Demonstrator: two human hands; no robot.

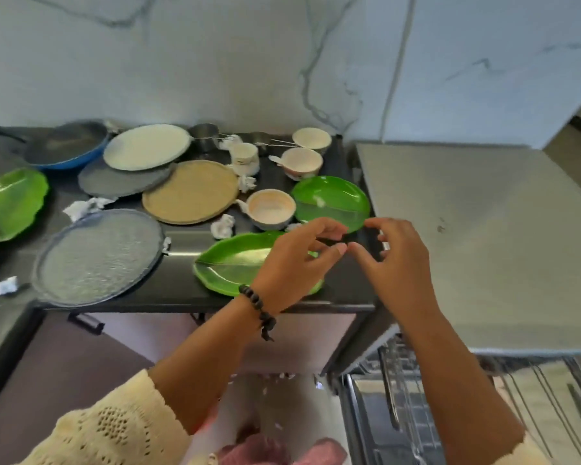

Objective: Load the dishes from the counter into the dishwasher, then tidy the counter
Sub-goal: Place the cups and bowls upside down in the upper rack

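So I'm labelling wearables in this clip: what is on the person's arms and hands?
Both forearms are bare below cream open-knit sleeves pushed up near the elbows. The left hand has a dark beaded bracelet at its wrist. The right hand and its wrist show nothing worn.

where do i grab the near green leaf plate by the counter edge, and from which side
Take the near green leaf plate by its raised front rim, coming from the counter's front edge. It lies flat and shallow close to that edge, so fingers can slip under the rim with the thumb on top.
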